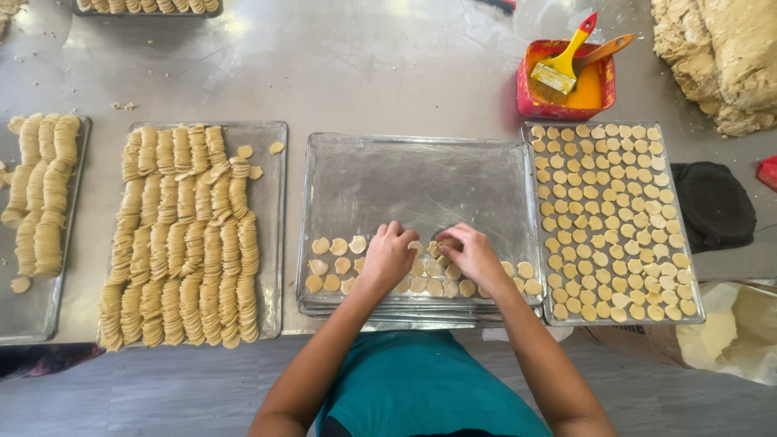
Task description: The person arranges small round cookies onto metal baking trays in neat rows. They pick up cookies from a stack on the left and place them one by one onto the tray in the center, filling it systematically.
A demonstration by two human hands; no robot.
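Observation:
A metal baking tray (421, 174) lies in front of me with pale round dough discs (333, 265) laid in rows along its near edge. Both my hands rest over those rows. My left hand (388, 252) has its fingers curled down onto the discs. My right hand (472, 253) is closed around a small stack of dough discs (443, 245) between the two hands. Some discs are hidden under my hands.
A tray (693, 283) filled with flat discs lies to the right. Left of me a tray (271, 194) holds long stacked rows of discs, and another stands further left. A red tub (599, 97) with a yellow brush, a dough mass (720, 57) and a dark cloth (714, 204) lie at the back right.

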